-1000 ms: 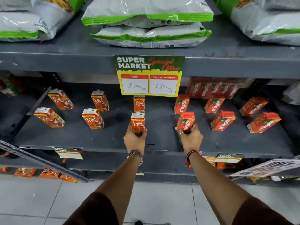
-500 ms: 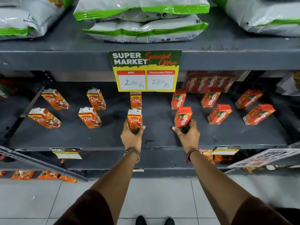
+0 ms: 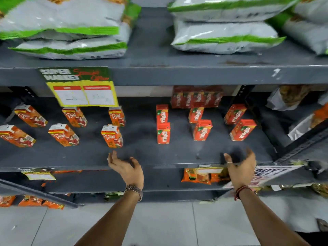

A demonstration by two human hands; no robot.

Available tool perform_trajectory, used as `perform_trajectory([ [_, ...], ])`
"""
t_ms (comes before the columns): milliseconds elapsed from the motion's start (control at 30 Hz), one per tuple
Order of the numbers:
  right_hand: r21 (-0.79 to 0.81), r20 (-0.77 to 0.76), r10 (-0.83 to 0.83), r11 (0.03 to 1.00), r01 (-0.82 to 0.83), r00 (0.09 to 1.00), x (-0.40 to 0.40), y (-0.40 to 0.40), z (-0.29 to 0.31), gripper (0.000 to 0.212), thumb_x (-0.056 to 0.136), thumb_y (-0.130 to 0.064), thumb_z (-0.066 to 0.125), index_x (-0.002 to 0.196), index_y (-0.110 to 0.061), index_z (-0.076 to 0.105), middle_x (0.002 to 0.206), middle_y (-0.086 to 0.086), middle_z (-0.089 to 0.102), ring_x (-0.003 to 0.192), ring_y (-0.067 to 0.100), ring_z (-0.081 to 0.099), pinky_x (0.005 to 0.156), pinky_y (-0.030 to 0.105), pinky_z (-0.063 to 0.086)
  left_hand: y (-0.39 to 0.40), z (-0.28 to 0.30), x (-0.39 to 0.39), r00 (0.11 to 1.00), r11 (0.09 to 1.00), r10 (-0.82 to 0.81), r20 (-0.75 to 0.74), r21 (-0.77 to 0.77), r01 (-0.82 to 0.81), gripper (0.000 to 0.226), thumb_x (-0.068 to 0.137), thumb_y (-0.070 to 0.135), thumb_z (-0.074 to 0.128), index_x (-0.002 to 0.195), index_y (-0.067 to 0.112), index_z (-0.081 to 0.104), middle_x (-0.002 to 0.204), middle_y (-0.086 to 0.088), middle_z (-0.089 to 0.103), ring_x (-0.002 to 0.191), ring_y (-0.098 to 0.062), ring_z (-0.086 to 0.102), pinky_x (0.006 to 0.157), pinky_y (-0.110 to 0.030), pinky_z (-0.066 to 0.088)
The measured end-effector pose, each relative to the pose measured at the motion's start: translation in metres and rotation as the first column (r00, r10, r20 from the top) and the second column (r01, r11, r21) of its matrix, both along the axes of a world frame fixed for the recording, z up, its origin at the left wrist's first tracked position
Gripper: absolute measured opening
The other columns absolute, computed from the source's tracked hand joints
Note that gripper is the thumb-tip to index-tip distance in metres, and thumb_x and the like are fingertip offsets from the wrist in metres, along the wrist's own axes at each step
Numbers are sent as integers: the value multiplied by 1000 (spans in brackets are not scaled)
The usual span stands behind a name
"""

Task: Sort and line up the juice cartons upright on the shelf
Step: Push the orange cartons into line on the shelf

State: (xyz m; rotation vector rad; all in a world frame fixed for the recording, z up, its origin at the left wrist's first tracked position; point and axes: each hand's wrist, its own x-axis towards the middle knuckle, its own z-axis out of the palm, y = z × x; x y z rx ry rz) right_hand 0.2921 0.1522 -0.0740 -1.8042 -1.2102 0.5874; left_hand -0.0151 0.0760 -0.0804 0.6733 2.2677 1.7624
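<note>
Several orange Real juice cartons stand upright in two rows on the left half of the grey middle shelf (image 3: 142, 153); the nearest one (image 3: 112, 136) is just beyond my left hand (image 3: 126, 168). Several red Maaza cartons stand on the right half, the front one (image 3: 163, 133) near the middle. A shrink-wrapped Maaza pack (image 3: 196, 98) sits at the back. My right hand (image 3: 241, 167) hovers at the shelf's front edge, right of centre. Both hands are open, fingers apart, holding nothing.
White and green bags (image 3: 67, 31) fill the upper shelf. A yellow price sign (image 3: 81, 91) hangs from its edge. Orange snack packets (image 3: 197, 176) lie on the lower shelf. A slanted shelf rail (image 3: 305, 146) juts out at the right. Grey floor tiles lie below.
Both hands have let go of the front Real and Maaza cartons and drawn back to the shelf's front edge. The right hand has shifted right. The view has swung right.
</note>
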Motion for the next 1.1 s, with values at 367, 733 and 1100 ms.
perform_trajectory([
  [367, -33, -157, 182, 981, -189, 971, 58, 80, 16, 70, 69, -19, 84, 126, -7, 45, 122, 14, 63, 113, 28, 59, 89, 25, 40, 53, 21, 180, 805, 810, -580, -126, -200, 552, 70, 84, 26, 63, 141, 16, 24, 150, 0, 25, 128, -5, 32, 96, -15, 35],
  [733, -37, -93, 166, 985, -170, 982, 67, 90, 9, 49, 76, -24, 77, 119, -15, 57, 108, 9, 72, 101, 27, 67, 82, 29, 45, 132, 25, 203, 938, 894, -299, 177, -292, 340, 82, 58, 44, 80, 128, 18, 44, 110, 0, 69, 101, -20, 64, 82, -35, 53],
  [1100, -86, -32, 102, 991, -104, 994, 60, 95, 12, 52, 74, -35, 78, 118, -15, 58, 103, 10, 73, 99, 33, 66, 82, 38, 51, 133, 31, 207, 963, 899, -265, 54, -347, 267, 41, 64, 43, 78, 96, 21, 67, 90, 1, 73, 81, -15, 67, 66, -25, 51],
])
